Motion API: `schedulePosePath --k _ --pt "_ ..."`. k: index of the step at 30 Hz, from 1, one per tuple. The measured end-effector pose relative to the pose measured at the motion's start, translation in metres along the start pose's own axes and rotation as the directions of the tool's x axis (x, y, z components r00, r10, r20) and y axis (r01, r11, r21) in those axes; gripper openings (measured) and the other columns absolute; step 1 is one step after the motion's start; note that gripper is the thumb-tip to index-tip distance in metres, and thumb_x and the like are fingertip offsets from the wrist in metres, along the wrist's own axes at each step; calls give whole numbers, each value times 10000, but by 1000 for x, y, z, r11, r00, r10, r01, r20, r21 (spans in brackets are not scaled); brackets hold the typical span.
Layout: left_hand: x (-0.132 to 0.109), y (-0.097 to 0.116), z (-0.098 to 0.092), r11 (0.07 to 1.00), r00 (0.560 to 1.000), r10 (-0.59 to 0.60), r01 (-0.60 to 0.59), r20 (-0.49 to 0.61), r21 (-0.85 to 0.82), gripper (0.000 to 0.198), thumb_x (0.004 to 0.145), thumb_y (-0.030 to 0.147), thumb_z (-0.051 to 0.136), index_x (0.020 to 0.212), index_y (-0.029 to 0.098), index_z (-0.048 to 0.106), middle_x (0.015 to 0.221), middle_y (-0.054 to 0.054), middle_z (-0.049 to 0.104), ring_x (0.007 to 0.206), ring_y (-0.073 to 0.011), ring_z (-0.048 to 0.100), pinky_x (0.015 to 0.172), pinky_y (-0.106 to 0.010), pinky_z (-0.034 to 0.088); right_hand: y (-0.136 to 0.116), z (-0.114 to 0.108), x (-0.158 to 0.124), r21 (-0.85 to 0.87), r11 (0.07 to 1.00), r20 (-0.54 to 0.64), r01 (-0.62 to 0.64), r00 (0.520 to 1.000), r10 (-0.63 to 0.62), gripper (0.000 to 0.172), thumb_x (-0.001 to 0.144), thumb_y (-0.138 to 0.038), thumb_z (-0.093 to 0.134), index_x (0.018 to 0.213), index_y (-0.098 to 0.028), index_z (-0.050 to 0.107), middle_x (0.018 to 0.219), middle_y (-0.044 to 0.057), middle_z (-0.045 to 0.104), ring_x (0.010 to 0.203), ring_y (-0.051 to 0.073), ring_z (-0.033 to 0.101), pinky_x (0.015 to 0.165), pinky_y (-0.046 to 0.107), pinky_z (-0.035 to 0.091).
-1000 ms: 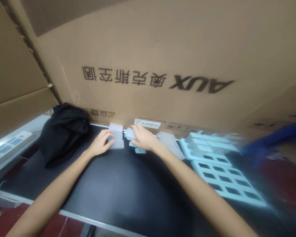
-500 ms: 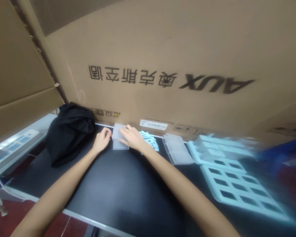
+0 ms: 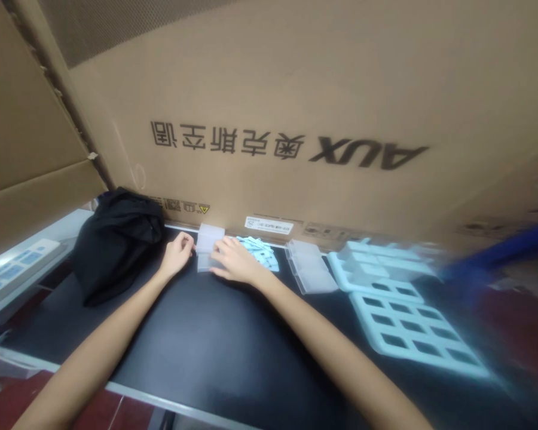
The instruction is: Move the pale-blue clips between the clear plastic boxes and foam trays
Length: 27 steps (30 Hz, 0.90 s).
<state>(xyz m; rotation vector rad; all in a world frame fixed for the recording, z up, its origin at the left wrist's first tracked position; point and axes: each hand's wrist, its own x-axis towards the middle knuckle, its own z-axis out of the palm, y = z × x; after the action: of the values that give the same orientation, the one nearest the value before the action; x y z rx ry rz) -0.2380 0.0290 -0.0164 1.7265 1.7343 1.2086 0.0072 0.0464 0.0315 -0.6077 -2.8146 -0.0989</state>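
A small row of translucent white plastic boxes (image 3: 210,234) lies at the back of the black table. At its left side is my left hand (image 3: 178,254), with the fingers curled together close to the boxes' edge; whether anything is between them I cannot make out. From the right, my right hand (image 3: 235,260) reaches over the boxes, fingers apart and resting at their right side, covering part of them. Just behind my right hand lie several flat light-blue plastic pieces (image 3: 262,254), overlapping one another.
More translucent boxes (image 3: 311,269) lie farther right. Beyond them are light-blue trays with square openings (image 3: 412,325) and light-blue blocks (image 3: 376,260). A black cloth bag (image 3: 119,245) sits at the left. A large cardboard box (image 3: 269,89) walls off the back of the black table (image 3: 206,346).
My right hand has slid a little toward me along the boxes, exposing more of the rear one. My left hand stays at their left side. The whole view has shifted slightly to the right.
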Motion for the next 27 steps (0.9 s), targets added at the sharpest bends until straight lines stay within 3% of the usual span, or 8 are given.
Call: schedulePosePath --k 5,10,16,19,22,25,27 --pt "-1 1 0 1000 1000 -4 3 29 30 190 954 406 501 894 242 577 753 8 755 629 -177 678 660 -257 476 -1 9 5 -31 998 -3 -49 999 49 309 1020 -430 553 1074 -180 725 1124 116 615 1082 261 480 928 400 376" --pt "-1 -1 0 997 999 8 -12 50 76 208 951 411 500 887 243 604 748 21 753 635 -171 670 651 -249 459 -3 8 5 22 999 17 -43 999 42 389 990 -505 590 1211 -215 727 1093 105 614 1071 264 482 916 396 369" --pt "0 2 -1 993 998 17 -23 57 119 228 936 406 501 834 241 621 740 16 742 643 -183 660 659 -259 440 -10 7 4 35 997 39 -65 997 64 393 1008 -459 570 1315 -240 682 1114 108 610 1082 262 486 923 397 384" --pt "0 3 -2 991 999 10 -17 48 131 232 937 410 495 844 244 628 745 11 745 622 -186 648 646 -261 435 -7 -5 -5 32 997 15 -75 997 75 427 1015 -456 544 1372 -236 629 1136 116 615 1080 270 494 933 409 404" --pt "0 2 -2 988 999 12 -19 44 152 238 942 408 494 847 247 640 751 11 749 612 -183 639 645 -258 428 7 -34 -36 32 989 -94 -148 984 150 451 1035 -434 474 1402 -197 586 1156 132 635 1082 282 512 957 427 418" --pt "0 1 -1 983 999 22 -31 47 180 241 945 405 495 845 246 647 745 14 744 609 -178 629 636 -253 417 35 -69 -94 77 939 -254 -334 905 343 420 1029 -417 435 1351 -207 604 1131 127 659 1074 281 543 986 441 423" --pt "0 0 -1 983 999 23 -31 46 183 241 948 404 492 844 246 642 739 16 738 605 -175 624 636 -252 414 56 -86 -145 98 853 -375 -512 775 508 415 998 -450 444 1269 -196 629 1018 117 659 1003 281 562 956 442 439"
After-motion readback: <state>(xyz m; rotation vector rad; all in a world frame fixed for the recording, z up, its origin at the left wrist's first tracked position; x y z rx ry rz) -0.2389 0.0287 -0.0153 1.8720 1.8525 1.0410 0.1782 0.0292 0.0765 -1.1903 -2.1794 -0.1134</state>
